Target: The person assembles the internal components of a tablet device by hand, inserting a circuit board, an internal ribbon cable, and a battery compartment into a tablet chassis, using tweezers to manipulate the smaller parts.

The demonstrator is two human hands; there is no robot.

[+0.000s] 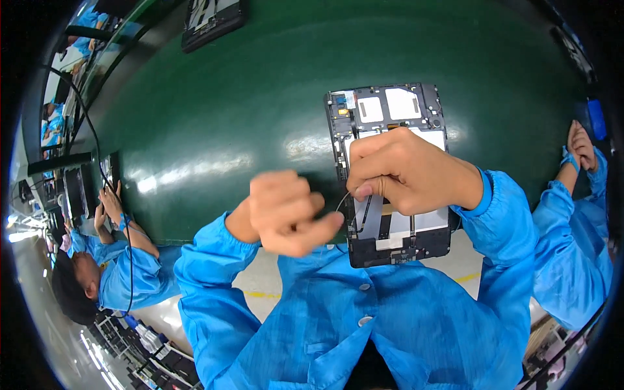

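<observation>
An opened tablet (365, 245) lies on the green table in front of me, its lower end jutting past the near edge. Black frame parts, white plates and flat ribbon cables show inside it. Over its middle, my right hand (409, 172) pinches a thin dark cable (344, 200) between thumb and fingertips, hiding part of the tablet. That cable curves down-left toward the thumb tip of my left hand (286, 211). Beside the tablet's left edge, the left hand is blurred, its fingers curled in; whatever is inside them cannot be made out.
Another opened device (214, 23) rests at the table's (214, 104) far left. A blue object (596, 118) sits at the right edge. Co-workers in blue work at both sides: one person's hands (110, 205) at left, another's (580, 146) at right. A black cable (97, 143) hangs at left.
</observation>
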